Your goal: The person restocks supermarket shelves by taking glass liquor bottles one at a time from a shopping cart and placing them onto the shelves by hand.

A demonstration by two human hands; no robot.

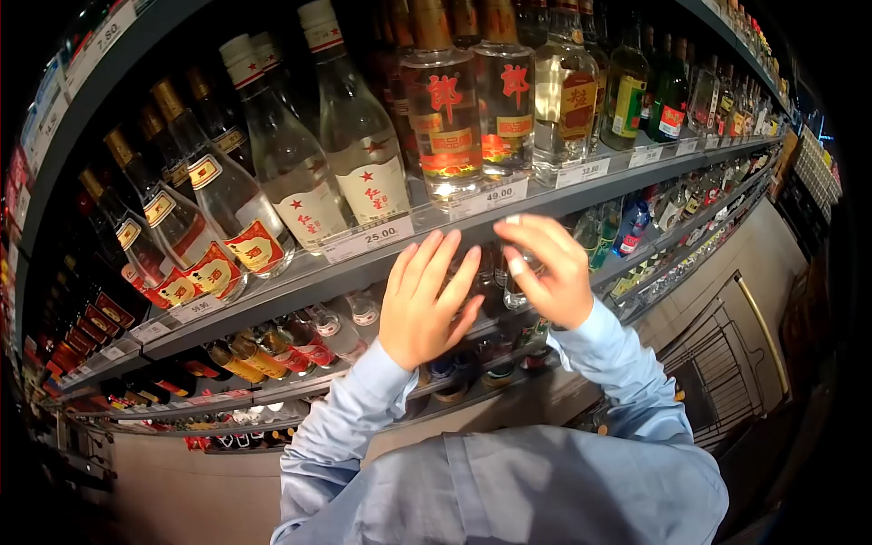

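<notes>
your left hand [425, 300] is open, palm toward the shelves, its fingers a little spread and its thumb out to the right. your right hand [559, 277] is open too, thumb and forefinger apart, and nothing shows in its grasp. both are in front of the upper shelf [291, 278], the left nearest the 25.00 price tag [368, 238], the right just below the 49.00 price tag [490, 196]. whether any fingertip touches the shelf edge, you cannot tell from here.

the red-star bottle [368, 168] stands upright behind the 25.00 tag, and the red-lettered bottle [445, 113] stands to its right, close to its neighbour. farther right, toward the far end, is a green bottle [670, 102]; a clear bottle [338, 336] sits lower down on the left.

with glass packed this closely, move your hands slowly and watch your knuckles and cuffs as well as your fingertips. any contact is best made low and light, since a push near a neck could tip a bottle into the next. hold your forearms clear of the lower rows, and curve your fingers around the price tags so they do not catch.
</notes>
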